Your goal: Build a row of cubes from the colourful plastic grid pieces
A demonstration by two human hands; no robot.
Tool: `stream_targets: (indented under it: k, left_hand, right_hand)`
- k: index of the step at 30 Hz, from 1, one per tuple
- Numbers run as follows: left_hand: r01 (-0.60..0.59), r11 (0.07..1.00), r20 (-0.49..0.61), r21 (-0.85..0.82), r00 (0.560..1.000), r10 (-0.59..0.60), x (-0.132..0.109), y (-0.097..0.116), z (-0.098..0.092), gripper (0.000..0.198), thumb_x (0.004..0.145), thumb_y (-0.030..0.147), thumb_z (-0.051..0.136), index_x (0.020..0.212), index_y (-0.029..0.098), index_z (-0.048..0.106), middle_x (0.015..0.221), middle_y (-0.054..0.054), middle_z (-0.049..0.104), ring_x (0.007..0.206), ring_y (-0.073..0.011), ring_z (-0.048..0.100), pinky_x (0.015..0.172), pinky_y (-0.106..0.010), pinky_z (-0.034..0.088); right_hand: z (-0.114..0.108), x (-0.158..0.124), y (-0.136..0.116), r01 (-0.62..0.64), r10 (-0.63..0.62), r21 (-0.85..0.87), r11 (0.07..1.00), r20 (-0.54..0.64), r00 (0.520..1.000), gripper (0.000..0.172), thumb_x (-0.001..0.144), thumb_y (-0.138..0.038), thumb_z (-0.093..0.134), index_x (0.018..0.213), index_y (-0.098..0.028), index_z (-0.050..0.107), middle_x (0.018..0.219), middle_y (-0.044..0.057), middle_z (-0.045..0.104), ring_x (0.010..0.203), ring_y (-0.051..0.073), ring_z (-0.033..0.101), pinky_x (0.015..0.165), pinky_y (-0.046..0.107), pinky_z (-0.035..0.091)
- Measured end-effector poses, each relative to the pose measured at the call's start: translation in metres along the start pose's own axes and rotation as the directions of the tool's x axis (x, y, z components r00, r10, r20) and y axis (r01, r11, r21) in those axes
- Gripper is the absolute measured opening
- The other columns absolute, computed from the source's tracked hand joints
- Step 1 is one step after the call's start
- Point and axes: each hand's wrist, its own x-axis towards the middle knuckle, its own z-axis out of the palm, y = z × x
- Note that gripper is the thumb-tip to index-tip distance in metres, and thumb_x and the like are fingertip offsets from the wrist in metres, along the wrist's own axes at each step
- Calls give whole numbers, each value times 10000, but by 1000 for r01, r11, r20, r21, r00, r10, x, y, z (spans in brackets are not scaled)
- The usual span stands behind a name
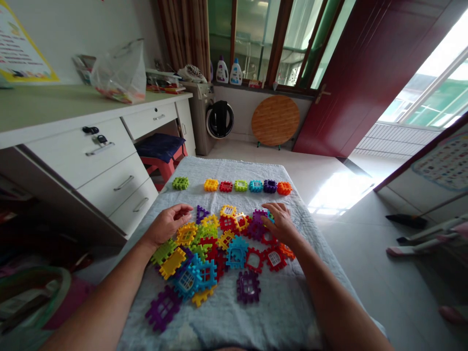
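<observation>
Interlocking plastic building pieces with notched edges lie in a loose pile on a cloth-covered table (226, 321). Beside the pile's left edge is my left hand (168, 224), its fingers loosely bent and apart, holding nothing visible. My right hand (282, 223) reaches over the pile's right side with fingers spread, above or touching purple pieces (257, 226) and a partly covered blue one (270, 216). A yellow piece (172, 263), a light-blue window piece (237, 252) and a red piece (254, 260) lie in the pile. Nearest me are two purple pieces, one at centre (248, 286).
Assembled blocks form a row at the far side: yellow (211, 185), red (225, 186), then several more ending in orange (284, 188). A green block (180, 183) stands apart at left. A drawer desk (91, 156) and stool (161, 148) flank the table's left.
</observation>
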Motion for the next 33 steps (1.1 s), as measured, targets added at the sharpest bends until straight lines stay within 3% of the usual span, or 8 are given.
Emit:
stream_targets:
  k: [6,13,18,23,29,31,33]
  left_hand:
    - [-8,1000,10,27,1000,8,1,1,1,398,757,453,633,1035,169,615,913,-44,641,852,-191,602,813,-313,488]
    - [-14,999,4,51,1000,14,0,3,0,391,754,447,627,1031,170,623,901,-42,645,833,-186,606,789,-299,492]
    - [-15,998,-4,67,1000,15,0,4,1,399,745,454,626,1023,168,628,884,-42,648,817,-189,611,776,-302,497]
    - [-10,998,0,68,1000,10,0,4,1,400,747,461,622,1019,168,626,886,-43,648,826,-192,614,787,-310,498]
    - [-21,997,9,80,1000,20,1,2,1,407,757,469,616,1033,170,615,905,-48,649,849,-197,616,810,-318,497]
    - [-25,996,12,80,1000,24,1,1,0,406,762,469,613,1036,170,611,916,-51,648,857,-200,619,813,-322,498]
    - [-28,996,14,83,1000,27,0,1,0,404,765,468,611,1037,170,610,922,-53,651,864,-204,622,815,-325,499]
  right_hand:
    - [7,-1,9,-4,7,-53,999,43,999,433,782,-286,643,1195,-201,547,1075,81,629,1068,276,470,937,441,317]
    - [10,2,6,-10,17,65,998,-103,994,130,769,-139,560,875,-213,543,826,15,572,783,174,508,736,294,390]
    - [13,1,-3,-25,33,52,998,-147,989,79,775,-141,526,791,-214,500,820,12,511,704,148,489,650,262,379]
    - [0,-4,-13,83,-85,184,979,4,996,166,695,-113,554,833,-205,545,863,14,534,752,147,520,717,271,414]
    - [-18,-6,-7,85,-54,212,974,-148,987,134,674,-79,492,728,-191,540,764,13,529,732,150,499,706,281,404]
    - [-20,-7,-6,94,-80,188,978,-80,994,91,707,-107,509,680,-193,517,722,7,533,703,146,494,696,283,397]
    - [-21,-8,-8,123,-134,153,980,61,989,95,747,-186,573,678,-198,508,714,0,549,701,147,497,704,290,394]
